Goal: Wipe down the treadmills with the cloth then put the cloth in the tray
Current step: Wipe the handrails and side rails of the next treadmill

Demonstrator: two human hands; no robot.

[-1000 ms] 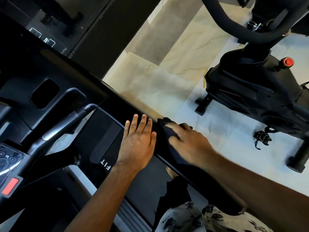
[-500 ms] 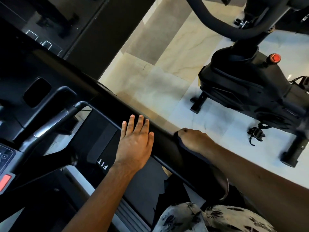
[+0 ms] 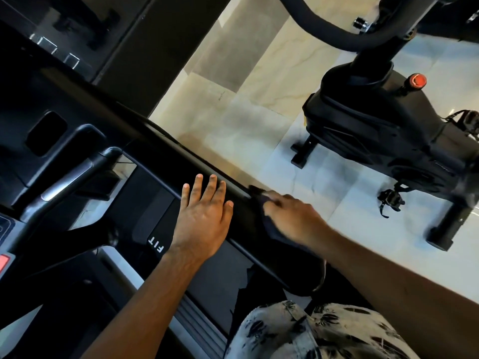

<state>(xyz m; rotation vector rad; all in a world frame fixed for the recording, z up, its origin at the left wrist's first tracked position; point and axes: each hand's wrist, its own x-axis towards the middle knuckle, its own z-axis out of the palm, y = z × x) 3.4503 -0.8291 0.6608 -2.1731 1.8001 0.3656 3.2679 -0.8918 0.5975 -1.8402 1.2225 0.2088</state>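
A black treadmill fills the left of the head view, with its side rail [image 3: 197,167] running diagonally from the upper left to the lower right. My left hand [image 3: 204,216] lies flat with straight fingers on the deck beside that rail. My right hand [image 3: 293,216] grips a dark cloth [image 3: 269,226] and presses it onto the rail's outer edge. Most of the cloth is hidden under the hand. No tray is in sight.
A black exercise bike [image 3: 383,125] with a red knob [image 3: 416,80] stands on the pale tiled floor [image 3: 246,125] to the right. The treadmill's handlebar [image 3: 67,177] and console sit at the left. A dark wall panel rises behind.
My right hand slid back along the rail with the cloth, then forward again toward the upper left. The left hand stayed flat in place.
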